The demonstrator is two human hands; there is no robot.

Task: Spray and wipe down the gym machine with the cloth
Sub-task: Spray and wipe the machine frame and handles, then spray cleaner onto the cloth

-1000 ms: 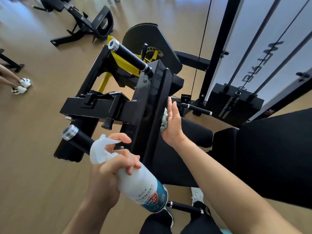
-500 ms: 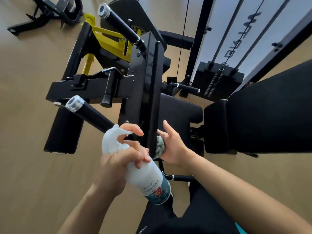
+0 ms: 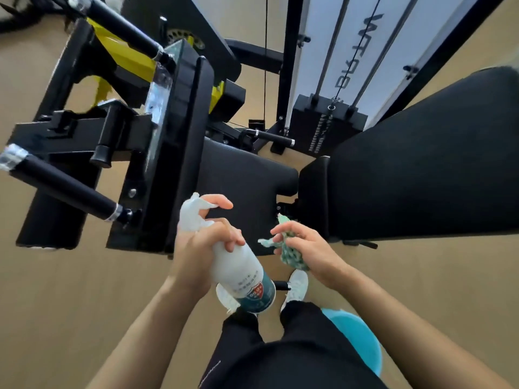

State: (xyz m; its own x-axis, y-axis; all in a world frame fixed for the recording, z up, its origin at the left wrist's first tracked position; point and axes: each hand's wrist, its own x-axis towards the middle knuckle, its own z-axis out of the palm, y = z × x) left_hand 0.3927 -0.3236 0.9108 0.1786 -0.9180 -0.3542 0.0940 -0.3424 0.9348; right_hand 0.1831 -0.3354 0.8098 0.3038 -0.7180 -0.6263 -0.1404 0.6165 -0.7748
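Cloth: small green-and-white rag [image 3: 290,249], bunched up, low in the centre of the frame, just right of the bottle and clear of the machine.
Cloth handling: looks soft, light and limp. It should mould to any surface and is best kept as a wad against the palm.
Right hand: the right hand [image 3: 311,248] has its fingers curled round the cloth, with one corner poking out toward the bottle.
Spray bottle: white spray bottle [image 3: 241,272] with a teal band and label at its base, tilted, with the trigger head toward the machine.
Bottle handling: stiff plastic, probably light, maybe slick if wet. The neck under the trigger is the place to hold it.
Left hand: the left hand [image 3: 202,242] is wrapped round the bottle's neck, forefinger stretched over the trigger.
Gym machine: black gym machine [image 3: 179,153] with yellow parts, running from upper left to centre, with a glossy upright plate.
Handles: round handles [image 3: 64,186] with silver ends, at the left.
Seat: black padded seat [image 3: 244,186] in the centre.
Machine handling: heavy and rigid, so it should not shift under wiping. The padding likely gives a little.
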